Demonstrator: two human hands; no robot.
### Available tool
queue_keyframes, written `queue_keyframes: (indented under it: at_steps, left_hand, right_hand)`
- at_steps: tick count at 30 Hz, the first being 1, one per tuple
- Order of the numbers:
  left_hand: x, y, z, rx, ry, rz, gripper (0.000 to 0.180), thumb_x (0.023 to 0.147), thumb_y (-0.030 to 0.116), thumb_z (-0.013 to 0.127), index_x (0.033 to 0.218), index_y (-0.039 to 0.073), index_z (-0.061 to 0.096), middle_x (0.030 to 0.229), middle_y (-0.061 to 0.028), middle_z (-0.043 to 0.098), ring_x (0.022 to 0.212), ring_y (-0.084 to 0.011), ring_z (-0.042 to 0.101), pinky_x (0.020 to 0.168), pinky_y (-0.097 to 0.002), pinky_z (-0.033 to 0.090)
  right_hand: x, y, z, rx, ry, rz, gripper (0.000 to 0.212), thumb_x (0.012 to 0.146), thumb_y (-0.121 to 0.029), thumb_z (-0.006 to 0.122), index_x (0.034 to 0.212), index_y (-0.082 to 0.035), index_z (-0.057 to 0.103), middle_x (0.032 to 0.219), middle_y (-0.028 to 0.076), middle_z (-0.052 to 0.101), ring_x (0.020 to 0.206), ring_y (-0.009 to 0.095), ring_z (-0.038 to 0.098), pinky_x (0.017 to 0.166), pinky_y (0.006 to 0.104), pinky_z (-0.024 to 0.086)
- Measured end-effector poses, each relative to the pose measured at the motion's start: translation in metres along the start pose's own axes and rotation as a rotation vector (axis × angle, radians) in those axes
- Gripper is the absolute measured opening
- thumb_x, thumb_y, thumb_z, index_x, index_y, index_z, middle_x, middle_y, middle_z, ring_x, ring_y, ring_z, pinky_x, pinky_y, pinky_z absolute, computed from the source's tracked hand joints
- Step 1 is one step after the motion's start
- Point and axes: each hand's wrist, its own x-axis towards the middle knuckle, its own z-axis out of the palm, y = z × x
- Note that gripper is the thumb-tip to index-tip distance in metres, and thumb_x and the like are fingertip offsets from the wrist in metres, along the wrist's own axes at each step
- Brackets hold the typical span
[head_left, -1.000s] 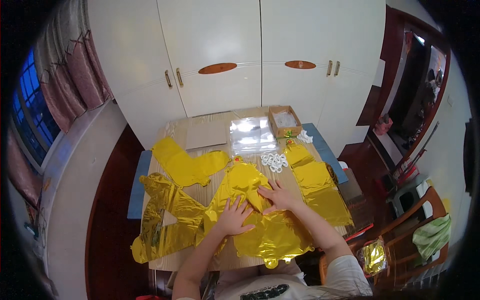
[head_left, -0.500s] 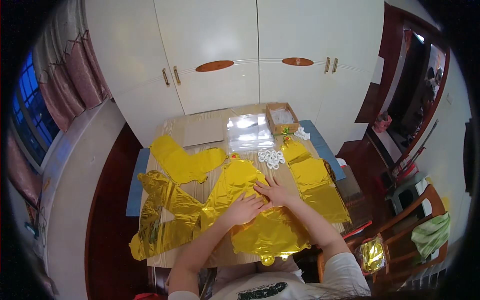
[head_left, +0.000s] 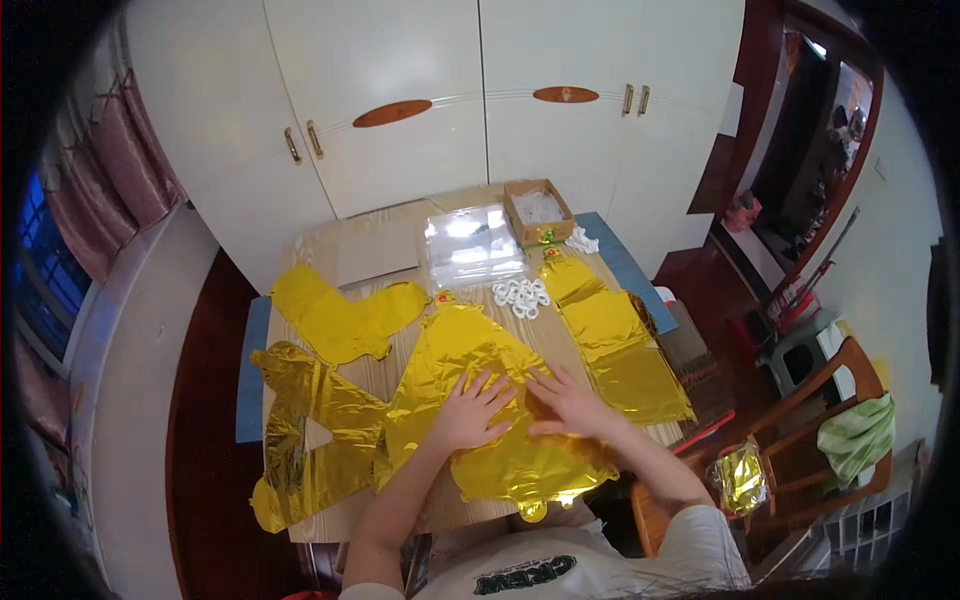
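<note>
Your left hand [head_left: 465, 417] and right hand [head_left: 574, 406] lie flat, fingers spread apart, on gold foil [head_left: 470, 340] at the frame's lower centre; light, even outward strokes should smooth it without tearing.

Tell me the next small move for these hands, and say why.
Probably slide both hands gently outward across the middle gold foil sheet, pressing lightly. The left hand and right hand rest on it with fingers spread, and creases show in the foil around them, so smoothing seems sensible.
</note>
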Motion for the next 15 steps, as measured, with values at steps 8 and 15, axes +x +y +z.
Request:
queue_keyframes:
  at_steps: [8,15]
  left_hand:
    - [-0.001,0.000,-0.002,-0.017,-0.006,-0.006,0.064,0.092,0.054,0.052,0.146,0.021,0.042,0.151,-0.0056,0.040,0.140,-0.0331,0.034,0.114,-0.0575,0.022]
    - [0.000,-0.002,-0.001,-0.024,-0.015,-0.005,0.064,0.091,0.054,0.053,0.146,0.022,0.042,0.151,-0.0050,0.040,0.141,-0.0325,0.033,0.114,-0.0572,0.022]
  right_hand:
    - [-0.172,-0.132,0.036,0.972,0.812,0.855,0.029,0.081,0.002,0.069,0.100,-0.007,0.049,0.088,0.000,0.046,0.081,0.009,0.044,0.074,0.0239,0.040]
    - [-0.147,-0.148,0.032,1.744,0.497,1.188,0.018,0.096,-0.016,0.062,0.104,0.000,0.057,0.092,0.010,0.068,0.078,0.015,0.067,0.066,0.0277,0.054]
